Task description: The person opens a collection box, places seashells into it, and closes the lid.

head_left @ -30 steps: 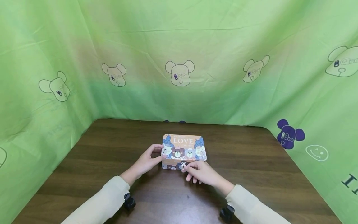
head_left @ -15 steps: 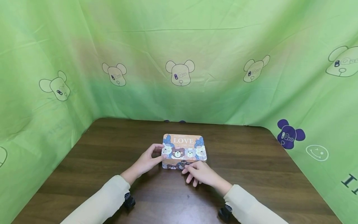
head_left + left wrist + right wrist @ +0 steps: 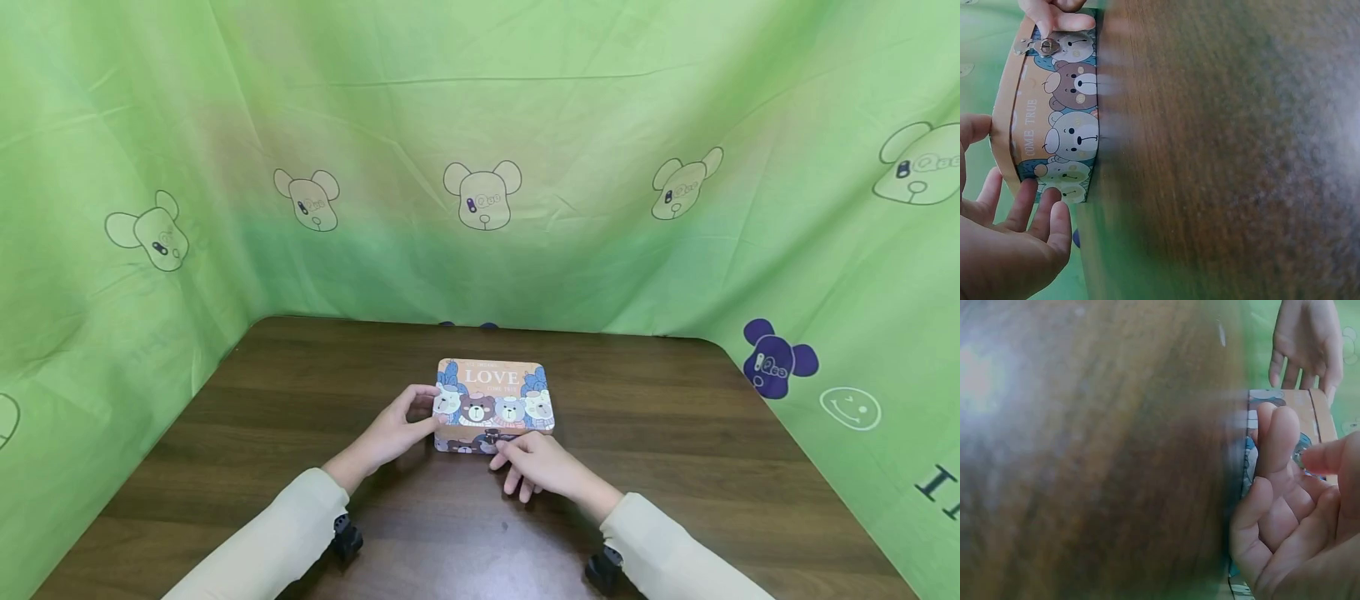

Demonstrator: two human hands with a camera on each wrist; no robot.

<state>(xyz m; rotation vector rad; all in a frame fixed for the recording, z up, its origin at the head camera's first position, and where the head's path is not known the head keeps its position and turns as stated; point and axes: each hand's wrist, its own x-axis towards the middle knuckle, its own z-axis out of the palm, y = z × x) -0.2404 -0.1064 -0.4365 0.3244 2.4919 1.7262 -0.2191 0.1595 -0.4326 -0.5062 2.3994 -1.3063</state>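
A lidded tin box [image 3: 491, 408], printed with cartoon bears and the word LOVE, lies closed on the table. My left hand [image 3: 393, 425] rests against the left end of the box, its fingers spread and its thumb near the front corner. In the left wrist view, fingertips of that left hand [image 3: 1016, 244] touch the box's end. At the front, my right hand [image 3: 543, 465] has its thumb and index finger at the small metal clasp [image 3: 1046, 47]. The other fingers of the right hand [image 3: 1297, 512] are loosely curled below. Part of the clasp is hidden by those fingers in the head view.
The box stands on a dark brown wooden table [image 3: 300, 358]. A green cloth [image 3: 480, 275] with bear-head prints hangs behind the table and along both sides. Black wrist cameras [image 3: 347, 537] sit under both sleeves.
The right fingertips, earlier at the bright metal of the clasp, have shifted slightly right and down. The left hand and box have stayed in place, with the lid closed.
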